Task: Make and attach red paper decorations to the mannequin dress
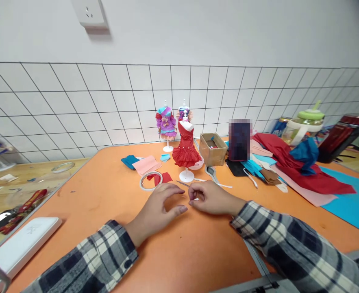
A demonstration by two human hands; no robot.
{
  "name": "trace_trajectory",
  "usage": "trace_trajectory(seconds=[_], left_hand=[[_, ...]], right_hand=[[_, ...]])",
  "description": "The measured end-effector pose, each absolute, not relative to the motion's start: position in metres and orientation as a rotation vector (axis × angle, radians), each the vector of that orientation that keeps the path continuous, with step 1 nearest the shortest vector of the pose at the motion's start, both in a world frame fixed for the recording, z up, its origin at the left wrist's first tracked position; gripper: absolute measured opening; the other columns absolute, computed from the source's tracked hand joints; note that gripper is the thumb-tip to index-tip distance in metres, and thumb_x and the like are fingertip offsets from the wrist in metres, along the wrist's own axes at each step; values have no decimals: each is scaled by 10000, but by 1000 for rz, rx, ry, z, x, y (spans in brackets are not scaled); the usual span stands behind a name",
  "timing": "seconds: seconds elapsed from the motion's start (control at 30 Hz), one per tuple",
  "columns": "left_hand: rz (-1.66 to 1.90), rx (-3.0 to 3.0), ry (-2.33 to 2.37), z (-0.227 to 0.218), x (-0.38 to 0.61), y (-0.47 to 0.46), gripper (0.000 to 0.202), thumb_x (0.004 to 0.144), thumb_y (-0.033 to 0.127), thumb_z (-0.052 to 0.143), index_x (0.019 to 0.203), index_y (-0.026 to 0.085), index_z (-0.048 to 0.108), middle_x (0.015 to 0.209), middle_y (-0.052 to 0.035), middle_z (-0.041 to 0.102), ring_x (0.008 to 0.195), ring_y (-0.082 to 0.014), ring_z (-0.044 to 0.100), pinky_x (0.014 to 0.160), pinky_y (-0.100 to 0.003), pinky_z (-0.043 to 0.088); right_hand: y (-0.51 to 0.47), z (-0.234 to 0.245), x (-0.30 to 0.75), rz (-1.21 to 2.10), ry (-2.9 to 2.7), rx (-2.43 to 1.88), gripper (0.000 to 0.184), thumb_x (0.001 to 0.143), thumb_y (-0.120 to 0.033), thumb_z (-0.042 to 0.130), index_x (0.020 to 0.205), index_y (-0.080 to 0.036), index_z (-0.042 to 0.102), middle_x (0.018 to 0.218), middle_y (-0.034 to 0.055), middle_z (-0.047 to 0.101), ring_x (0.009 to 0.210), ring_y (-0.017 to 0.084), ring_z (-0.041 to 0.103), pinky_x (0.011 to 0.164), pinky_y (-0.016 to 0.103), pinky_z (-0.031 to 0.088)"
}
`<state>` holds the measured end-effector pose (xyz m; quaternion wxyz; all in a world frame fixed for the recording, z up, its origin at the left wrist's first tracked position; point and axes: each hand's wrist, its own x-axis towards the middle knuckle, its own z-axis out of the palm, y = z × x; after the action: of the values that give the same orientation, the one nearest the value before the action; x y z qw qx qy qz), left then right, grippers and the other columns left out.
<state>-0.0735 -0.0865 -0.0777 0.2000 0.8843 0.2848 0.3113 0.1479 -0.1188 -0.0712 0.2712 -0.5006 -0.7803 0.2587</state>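
Above the orange table (112, 203), my left hand (159, 205) is open, its thumb and fingers apart with nothing visible between them. My right hand (209, 198) is curled into a pinch beside it; a small white bit shows at its fingers, too small to name. Just beyond both hands stands a miniature dress form (186, 176) wearing a ruffled red dress (186, 148). A thin grey tool (182, 184) lies between the hands and its base. Near my left fingers, a tape roll (141, 182) rests with red scraps (167, 177) in and beside it.
Behind stand more dressed miniature forms (166, 122). To the right are a small cardboard box (213, 154), an upright phone (240, 140), crepe paper sheets (313, 179), a green-lidded bottle (304, 124) and a dark red tumbler (344, 136). A white slab-like device (27, 240) lies front left.
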Motion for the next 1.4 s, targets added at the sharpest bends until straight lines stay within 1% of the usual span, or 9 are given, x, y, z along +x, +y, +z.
trace_trajectory(seconds=[0.1,0.2,0.37,0.47,0.53,0.6,1.0,1.17,1.4], left_hand=[[881,2526,806,-81,-69,-88,162,892,333,592,898,214,702,985,-73,704,951,-225,628,873,-383,482],[898,2546,853,-81,-71,-84,183,920,282,537,821,212,674,888,-53,706,879,-210,623,835,-377,469],[1018,2484,956,-77,-75,-79,185,908,301,533,806,211,658,868,-55,708,879,-223,622,825,-383,473],[1035,2474,995,-76,-75,-79,184,897,310,546,796,211,665,862,-55,710,873,-227,625,821,-387,474],[1032,2486,1004,-76,-75,-79,186,894,321,552,794,217,670,868,-53,715,880,-230,626,831,-394,471],[1030,2492,1007,-76,-75,-80,189,892,328,553,796,219,674,876,-53,720,890,-232,629,841,-399,469],[1038,2446,1068,-76,-75,-80,200,881,336,557,775,222,682,853,-49,722,877,-233,624,835,-396,467],[1029,2444,1048,-76,-75,-79,199,882,333,555,776,220,680,855,-50,722,868,-228,629,829,-391,475],[994,2332,1079,-78,-74,-78,224,878,355,559,794,221,718,880,-52,732,904,-230,638,855,-382,488]], right_hand=[[-125,-73,136,611,-2122,-1306,45,755,-208,664,792,-189,648,730,-18,639,672,114,538,614,223,367],[-125,-74,137,684,-2009,-1310,95,768,-208,666,862,-190,665,741,-13,647,668,113,557,623,227,398],[-116,-79,141,1046,-1623,-1381,459,743,-279,718,1182,-200,610,836,11,657,690,129,595,556,226,468],[-114,-82,140,1266,-1423,-1389,408,711,-353,743,1061,-172,637,822,20,623,639,119,559,417,194,452],[-115,-83,138,1306,-1361,-1370,335,683,-388,762,900,-161,645,756,6,591,608,103,523,384,176,444],[-115,-84,137,1299,-1345,-1350,322,665,-401,772,837,-163,641,702,-13,564,578,89,493,375,166,436],[-115,-83,142,1299,-1337,-1328,313,682,-422,751,818,-154,663,702,0,612,515,71,494,370,160,399],[-114,-86,142,1283,-1357,-1348,311,713,-429,723,864,-160,688,610,-36,526,462,61,439,358,163,391],[-116,-85,141,1234,-1452,-1288,270,720,-419,693,815,-166,710,756,15,606,580,94,490,409,179,417]])
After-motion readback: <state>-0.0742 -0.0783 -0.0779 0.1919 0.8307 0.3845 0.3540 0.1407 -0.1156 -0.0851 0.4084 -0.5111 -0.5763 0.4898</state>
